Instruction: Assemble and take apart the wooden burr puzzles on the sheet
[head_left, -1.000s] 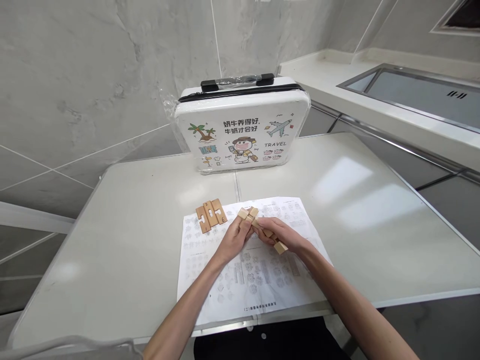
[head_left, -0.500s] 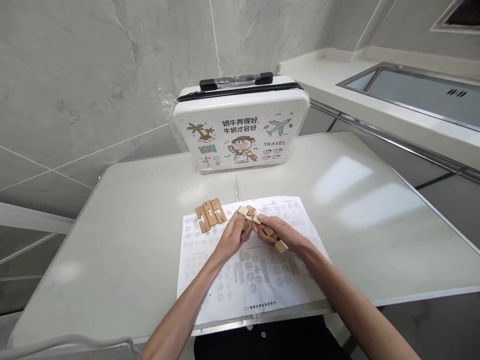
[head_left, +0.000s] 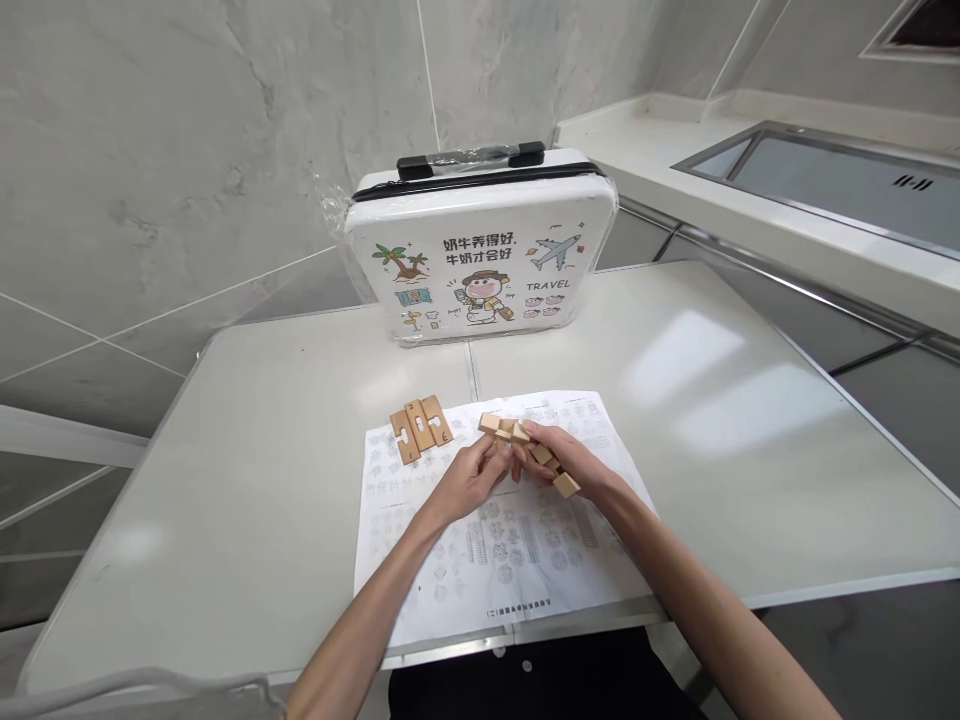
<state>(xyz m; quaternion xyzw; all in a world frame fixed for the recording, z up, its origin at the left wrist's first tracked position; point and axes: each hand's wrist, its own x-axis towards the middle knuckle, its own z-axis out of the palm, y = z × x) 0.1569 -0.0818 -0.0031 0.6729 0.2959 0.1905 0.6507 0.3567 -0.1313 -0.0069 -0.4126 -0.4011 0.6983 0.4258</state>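
Observation:
Several pale wooden puzzle pieces [head_left: 514,430] are bunched together between my two hands, above a printed sheet. My left hand [head_left: 474,475] has its fingers closed at the near left side of the bunch. My right hand [head_left: 566,462] wraps round its right side, and a blocky end [head_left: 566,485] pokes out below that palm. How the pieces fit together is partly hidden by my fingers. Left of my hands, three flat, notched wooden pieces [head_left: 421,428] with written numbers lie side by side on the sheet's upper left corner.
The printed instruction sheet [head_left: 420,615] lies on a pale table [head_left: 247,480]. A white suitcase [head_left: 480,250] in plastic wrap stands at the table's back. To the right runs a counter [head_left: 637,150] with a sink [head_left: 825,190]. A grey tiled wall is behind.
My left hand has shifted slightly down and its grip has changed, showing more of the pieces' upper left end. The bunch has turned a little. The three flat pieces have stayed put.

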